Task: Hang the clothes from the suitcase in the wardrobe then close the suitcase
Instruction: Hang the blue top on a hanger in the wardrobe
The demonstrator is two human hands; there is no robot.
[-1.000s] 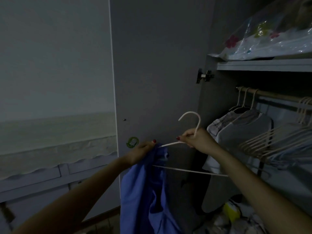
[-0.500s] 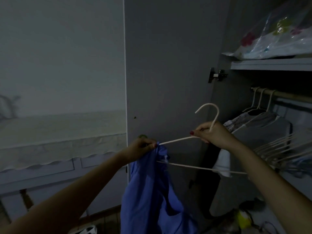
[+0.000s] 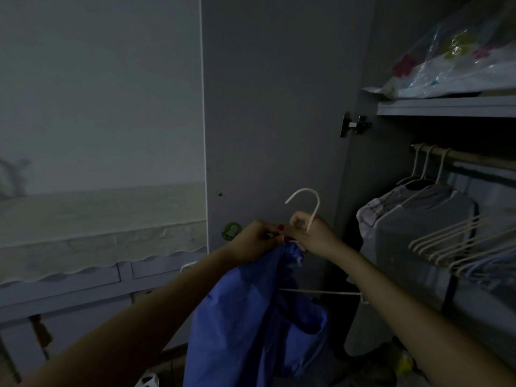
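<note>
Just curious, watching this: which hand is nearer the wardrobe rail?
Right. The right hand grips the white hanger at its neck, on the side toward the rail. The left hand pinches the blue garment, farther from it.
</note>
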